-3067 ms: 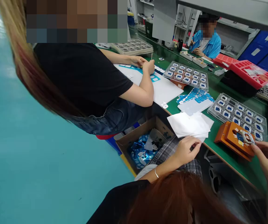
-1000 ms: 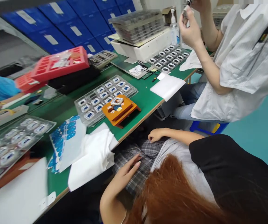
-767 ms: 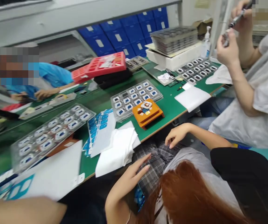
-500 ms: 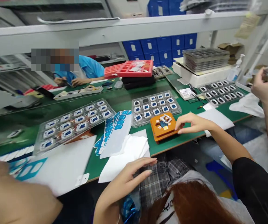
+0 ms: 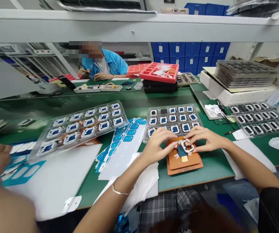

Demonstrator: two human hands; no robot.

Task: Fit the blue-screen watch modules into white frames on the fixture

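Both my hands work over an orange fixture block (image 5: 174, 163) near the table's front edge. On it lies a small white squarish ring-shaped frame (image 5: 191, 148), tilted, beside a dark blue piece (image 5: 182, 151) with a yellow tab. From the left, my left hand (image 5: 159, 145) has its thumb and fingertips closed in at the frame's near side. My right hand (image 5: 206, 139) grips the frame's right edge between thumb and fingers. Fingers partly hide where the frame meets the block. Just behind is a clear tray (image 5: 156, 111) of similar white frames with blue inserts.
Another clear tray (image 5: 127, 127) of frames lies to the left, beside blue sticker sheets (image 5: 129, 149). A white cloth (image 5: 146, 181) lies near the front edge. A third tray (image 5: 263, 118) is at right. Opposite sits a person (image 5: 115, 63); another person's arm (image 5: 5, 194) is at left.
My left hand has risen from over the lap to the orange block. My right hand has moved from the block's side onto the white frame. The view has shifted.
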